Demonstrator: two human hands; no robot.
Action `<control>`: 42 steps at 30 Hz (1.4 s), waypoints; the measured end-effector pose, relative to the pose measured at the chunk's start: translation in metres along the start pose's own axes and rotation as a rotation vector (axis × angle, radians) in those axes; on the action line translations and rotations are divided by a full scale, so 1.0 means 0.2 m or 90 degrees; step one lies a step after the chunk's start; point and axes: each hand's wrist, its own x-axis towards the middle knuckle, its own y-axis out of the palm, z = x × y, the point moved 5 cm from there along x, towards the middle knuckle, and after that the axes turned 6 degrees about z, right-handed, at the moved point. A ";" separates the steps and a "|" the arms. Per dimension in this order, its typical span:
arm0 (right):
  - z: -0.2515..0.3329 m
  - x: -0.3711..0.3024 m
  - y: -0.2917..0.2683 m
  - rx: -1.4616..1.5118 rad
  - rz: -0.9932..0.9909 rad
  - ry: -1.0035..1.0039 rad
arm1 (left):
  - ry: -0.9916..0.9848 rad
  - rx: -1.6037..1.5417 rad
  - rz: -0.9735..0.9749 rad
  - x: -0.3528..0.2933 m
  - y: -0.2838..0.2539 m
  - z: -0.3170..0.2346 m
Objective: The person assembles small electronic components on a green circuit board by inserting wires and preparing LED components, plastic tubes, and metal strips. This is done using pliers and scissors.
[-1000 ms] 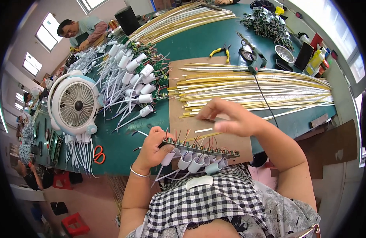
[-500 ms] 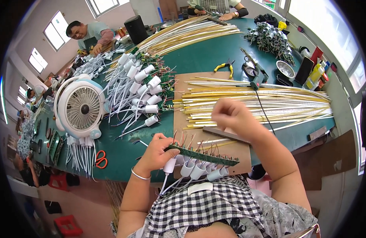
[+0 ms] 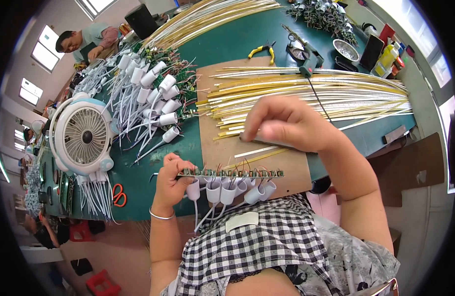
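My left hand (image 3: 174, 183) is closed on the left end of a long green circuit board (image 3: 237, 173), held edge-up near my apron. Thin reddish wires stick up from the board. Below it hang several white lamp-holder cups (image 3: 227, 192) with white cables. My right hand (image 3: 286, 121) is raised over the brown cardboard (image 3: 220, 158), fingers loosely curled, with a gap between index finger and thumb. No item shows in it. Beneath that hand lies a dark bar (image 3: 286, 146), partly hidden. Yellow and white strips (image 3: 346, 89) spread out just beyond.
To the left stand a white fan (image 3: 87, 135) and a pile of wired white cups (image 3: 156, 93). Orange scissors (image 3: 119, 195) lie at the near edge. Beyond the strips are yellow-handled pliers (image 3: 263, 51), a soldering iron (image 3: 306, 68) with its cord, and a metal bowl (image 3: 346, 50). Another person (image 3: 92, 42) works at far left.
The view has shifted, so the table appears higher and further left. The board has turned from slanting to nearly level. My right hand's fingers have loosened and dropped toward the bar.
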 end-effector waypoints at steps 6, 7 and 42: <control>-0.32 -0.19 0.32 0.134 0.213 0.182 | 0.159 0.089 0.003 0.02 -0.07 -0.15; -0.33 -0.19 0.33 0.139 0.214 0.184 | 0.177 0.104 0.011 0.01 -0.07 -0.17; -0.36 -0.47 0.24 -0.408 0.243 0.189 | 0.010 -0.095 0.018 -0.03 0.05 -0.01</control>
